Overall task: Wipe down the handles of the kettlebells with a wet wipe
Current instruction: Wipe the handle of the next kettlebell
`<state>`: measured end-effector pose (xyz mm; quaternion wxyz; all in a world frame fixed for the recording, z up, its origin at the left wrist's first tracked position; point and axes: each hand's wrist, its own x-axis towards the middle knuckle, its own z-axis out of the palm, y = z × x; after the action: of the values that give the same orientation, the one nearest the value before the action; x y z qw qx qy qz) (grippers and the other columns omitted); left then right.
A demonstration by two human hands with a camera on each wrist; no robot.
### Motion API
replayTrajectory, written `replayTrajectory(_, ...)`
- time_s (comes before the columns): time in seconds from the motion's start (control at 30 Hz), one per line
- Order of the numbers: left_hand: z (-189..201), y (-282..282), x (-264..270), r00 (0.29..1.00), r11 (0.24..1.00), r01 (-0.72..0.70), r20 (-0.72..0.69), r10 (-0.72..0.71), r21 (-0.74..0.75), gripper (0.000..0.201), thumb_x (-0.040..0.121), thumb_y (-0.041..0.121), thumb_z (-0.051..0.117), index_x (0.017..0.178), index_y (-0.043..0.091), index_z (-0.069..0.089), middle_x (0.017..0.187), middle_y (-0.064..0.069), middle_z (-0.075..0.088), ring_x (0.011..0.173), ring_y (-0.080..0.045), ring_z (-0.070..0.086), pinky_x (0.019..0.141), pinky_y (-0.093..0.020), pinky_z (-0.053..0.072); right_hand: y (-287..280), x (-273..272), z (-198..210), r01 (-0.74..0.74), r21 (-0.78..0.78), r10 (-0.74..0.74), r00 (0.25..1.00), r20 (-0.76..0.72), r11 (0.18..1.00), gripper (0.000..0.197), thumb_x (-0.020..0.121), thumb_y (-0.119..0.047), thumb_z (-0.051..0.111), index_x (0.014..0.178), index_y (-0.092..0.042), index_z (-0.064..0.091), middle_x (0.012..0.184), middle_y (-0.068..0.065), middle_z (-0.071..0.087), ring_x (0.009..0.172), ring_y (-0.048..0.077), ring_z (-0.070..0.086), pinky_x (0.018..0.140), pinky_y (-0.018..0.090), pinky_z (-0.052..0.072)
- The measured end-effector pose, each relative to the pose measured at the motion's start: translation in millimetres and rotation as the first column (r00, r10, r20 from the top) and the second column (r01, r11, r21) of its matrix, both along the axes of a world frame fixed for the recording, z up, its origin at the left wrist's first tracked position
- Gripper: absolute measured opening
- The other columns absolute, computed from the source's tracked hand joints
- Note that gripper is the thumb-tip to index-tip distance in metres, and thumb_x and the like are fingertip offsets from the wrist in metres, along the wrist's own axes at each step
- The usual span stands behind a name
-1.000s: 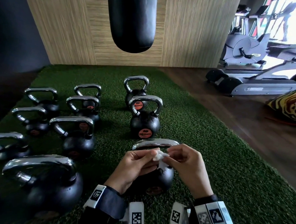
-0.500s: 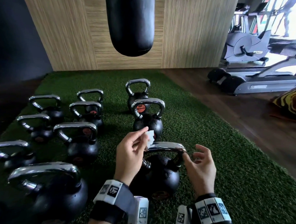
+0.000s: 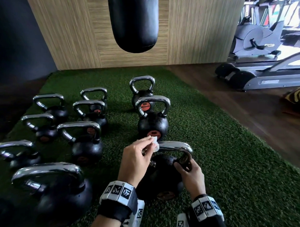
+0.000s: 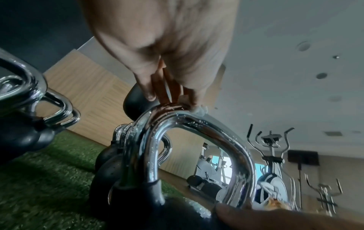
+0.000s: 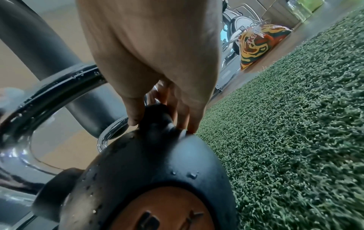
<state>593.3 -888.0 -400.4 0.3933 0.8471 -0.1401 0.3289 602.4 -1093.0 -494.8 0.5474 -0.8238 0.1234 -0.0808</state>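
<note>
Nearest kettlebell standing upright on the green turf, black body low in the middle of the head view, chrome handle arching above it and beaded with droplets in the left wrist view. Left hand above the left end of that handle, thumb and fingers pinched together on a small crumpled white wet wipe that touches the top of the chrome bar. Right hand at the right leg of the handle, thumb on the inner side and fingers curled round the outer side, clamped where chrome meets the black body; fingertips pressed against the black shoulder in the right wrist view. Two more kettlebells lined up just behind, one after the other. A cluster of others well to the left on the same turf. Black punching bag hanging over the far edge, before a wood-panelled wall. Cardio machines on the dark floor far right.
</note>
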Motion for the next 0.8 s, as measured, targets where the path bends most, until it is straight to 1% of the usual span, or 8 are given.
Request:
replayTrajectory(0.1,-8,3,-2,1.000,1.000,0.016,0.002,-0.016,0.009,0.023,0.094,0.022,0.073,0.115,0.015,0.078,0.117,0.006,0.076,0.112,0.001,0.069,0.103,-0.023,0.052,1,-2,2,-0.007,-0.004,0.007,1.000,0.005,1.000,0.024,0.084,-0.036,0.079,0.101,-0.024,0.068,0.092,-0.006,0.074,0.086,0.015,0.069,0.076,0.031,0.051)
replayTrajectory(0.17,-18,14,-5,0.998,0.993,-0.057,-0.023,0.055,-0.102,0.022,0.094,0.031,0.071,0.111,0.020,0.080,0.109,0.010,0.078,0.101,0.006,0.071,0.090,-0.015,0.055,2,-4,4,-0.007,-0.018,0.007,1.000,-0.008,1.000,0.025,0.085,-0.036,0.078,0.104,-0.023,0.068,0.094,-0.004,0.073,0.089,0.018,0.068,0.077,0.030,0.047)
replayTrajectory(0.23,-32,25,-9,0.990,0.959,-0.112,-0.117,0.084,-0.261,0.021,0.095,0.036,0.071,0.111,0.026,0.078,0.102,0.010,0.079,0.092,0.001,0.074,0.079,-0.017,0.059,3,-4,6,-0.004,-0.028,0.004,1.000,-0.008,1.000,0.023,0.086,-0.036,0.077,0.102,-0.022,0.067,0.094,-0.003,0.073,0.090,0.019,0.067,0.075,0.028,0.044)
replayTrajectory(0.4,-58,33,-10,0.981,0.887,-0.023,-0.182,-0.069,-0.461,0.024,0.095,0.020,0.070,0.117,0.028,0.074,0.109,0.012,0.077,0.102,-0.006,0.074,0.088,-0.020,0.059,3,-4,7,-0.008,-0.031,0.007,1.000,-0.012,0.999,0.021,0.086,-0.035,0.077,0.100,-0.022,0.067,0.095,-0.004,0.073,0.090,0.018,0.068,0.078,0.029,0.046)
replayTrajectory(0.5,-72,25,-11,0.961,0.750,-0.043,-0.232,-0.149,-0.660,0.022,0.094,0.024,0.069,0.113,0.033,0.076,0.111,0.010,0.078,0.108,-0.008,0.073,0.090,-0.016,0.055,2,-3,7,-0.012,-0.048,0.012,1.000,-0.009,0.999,0.021,0.085,-0.036,0.077,0.099,-0.024,0.067,0.091,-0.007,0.072,0.086,0.015,0.067,0.073,0.027,0.045)
replayTrajectory(0.63,-91,18,-12,0.933,0.579,-0.144,-0.305,-0.190,-0.803,0.024,0.090,0.015,0.072,0.109,0.028,0.077,0.109,0.004,0.079,0.106,-0.011,0.073,0.096,-0.022,0.056,-1,0,6,0.002,-0.066,-0.003,1.000,-0.009,0.998,0.021,0.081,-0.037,0.080,0.093,-0.027,0.066,0.083,-0.016,0.067,0.081,0.009,0.065,0.062,0.016,0.040)
replayTrajectory(0.7,-97,14,-13,0.921,0.592,-0.198,-0.355,-0.161,-0.781,0.027,0.091,0.004,0.071,0.107,0.025,0.076,0.104,0.008,0.079,0.100,-0.002,0.073,0.097,-0.020,0.055,-2,3,4,0.010,-0.062,-0.010,1.000,-0.008,0.998,0.026,0.078,-0.037,0.083,0.095,-0.026,0.066,0.084,-0.014,0.069,0.082,0.011,0.067,0.064,0.024,0.046)
replayTrajectory(0.8,-106,10,-17,0.903,0.667,-0.233,-0.411,-0.121,-0.708,0.027,0.090,-0.002,0.071,0.108,0.018,0.077,0.089,0.025,0.077,0.088,0.012,0.069,0.089,-0.010,0.053,-6,7,1,-0.020,-0.022,0.019,0.999,-0.032,1.000,0.035,0.074,-0.034,0.086,0.104,-0.026,0.068,0.091,-0.008,0.075,0.086,0.015,0.071,0.079,0.035,0.057)
